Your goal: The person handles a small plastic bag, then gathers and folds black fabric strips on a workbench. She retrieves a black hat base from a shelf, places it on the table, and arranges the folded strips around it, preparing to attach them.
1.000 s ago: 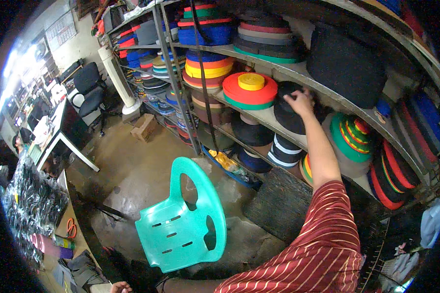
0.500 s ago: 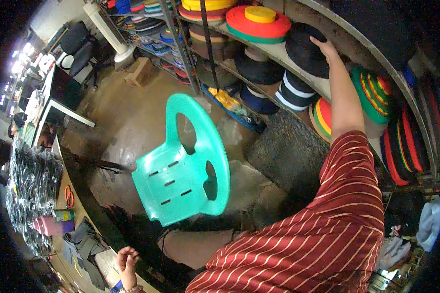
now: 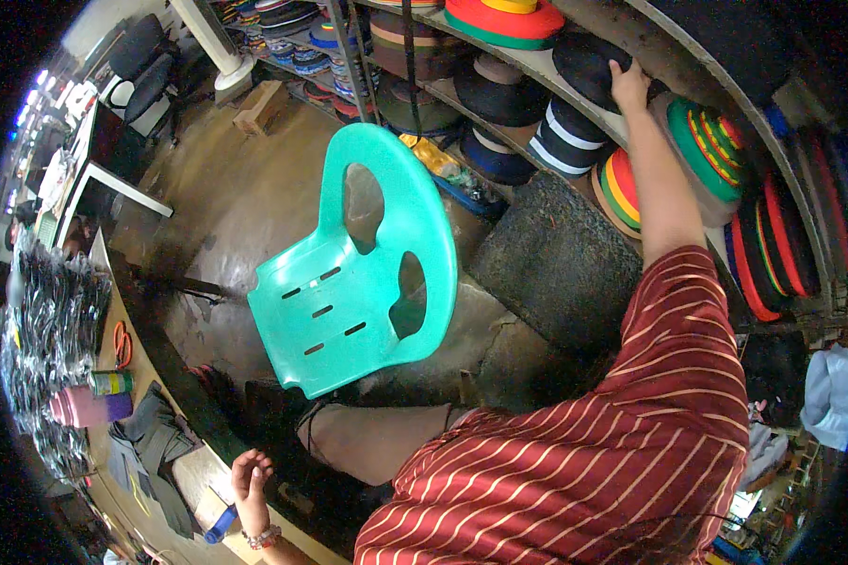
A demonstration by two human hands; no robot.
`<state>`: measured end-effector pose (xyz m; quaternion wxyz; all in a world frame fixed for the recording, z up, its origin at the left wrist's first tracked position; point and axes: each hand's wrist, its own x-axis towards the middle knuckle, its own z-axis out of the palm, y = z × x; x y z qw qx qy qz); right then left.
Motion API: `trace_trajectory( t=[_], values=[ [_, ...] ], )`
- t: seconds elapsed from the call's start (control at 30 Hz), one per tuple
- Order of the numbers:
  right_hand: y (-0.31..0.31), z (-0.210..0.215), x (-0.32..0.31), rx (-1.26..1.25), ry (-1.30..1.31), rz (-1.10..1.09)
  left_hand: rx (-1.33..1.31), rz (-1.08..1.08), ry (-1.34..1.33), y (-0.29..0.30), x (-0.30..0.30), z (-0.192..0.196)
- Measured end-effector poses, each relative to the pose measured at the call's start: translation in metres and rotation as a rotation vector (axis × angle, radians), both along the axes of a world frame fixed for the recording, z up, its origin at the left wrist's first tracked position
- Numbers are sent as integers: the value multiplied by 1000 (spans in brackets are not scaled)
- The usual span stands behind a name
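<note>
My right hand (image 3: pixel 631 88) reaches out to the shelf and grips the right edge of a flat black roll of webbing (image 3: pixel 584 68), fingers bent over its rim. The roll lies beside a red and green roll (image 3: pixel 509 28) on the same shelf. My left hand (image 3: pixel 251 476) hovers by the edge of the worktable (image 3: pixel 155 485), its fingers loosely curled and apart with nothing in them. A bracelet circles that wrist. Nearest to it is a small blue object (image 3: pixel 221 524).
A green plastic chair (image 3: pixel 415 188) stands in front of me. A striped roll (image 3: pixel 707 151) and a black-and-white roll (image 3: pixel 570 137) sit on the shelves. Orange-handled scissors (image 3: pixel 122 345), a pink and purple bottle (image 3: pixel 89 407) and dark grey cloth (image 3: pixel 155 452) lie on the worktable. A cardboard box (image 3: pixel 260 106) rests on the floor.
My right hand has shifted from the middle of the black roll to its right edge. The whole view has tilted slightly; my left hand stays by the table, little changed.
</note>
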<state>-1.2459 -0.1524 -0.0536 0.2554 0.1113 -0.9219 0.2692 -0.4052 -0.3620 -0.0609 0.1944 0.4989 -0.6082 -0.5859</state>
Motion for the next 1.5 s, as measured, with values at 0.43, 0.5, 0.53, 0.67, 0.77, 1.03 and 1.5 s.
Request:
trace_trajectory(
  t=[0.43,0.5,0.53,0.67,0.77,1.03,1.5],
  values=[
    [-17,-40,133,430,99,-53,-338,-267,-454,30,18,-82],
    [-14,-35,135,455,83,-42,-310,-387,-712,30,27,-95],
    [-12,-31,134,430,135,-18,-270,-486,-919,30,33,-102],
    [16,12,97,565,309,27,-102,-358,-1261,25,42,-124],
    [51,53,43,640,416,-182,-156,-345,-1141,25,32,-122],
    [80,61,-74,-216,-220,-337,-429,-340,-848,20,-31,-67],
    [80,51,-125,-235,-210,-290,-361,-275,-889,25,-29,-53]
  ],
)
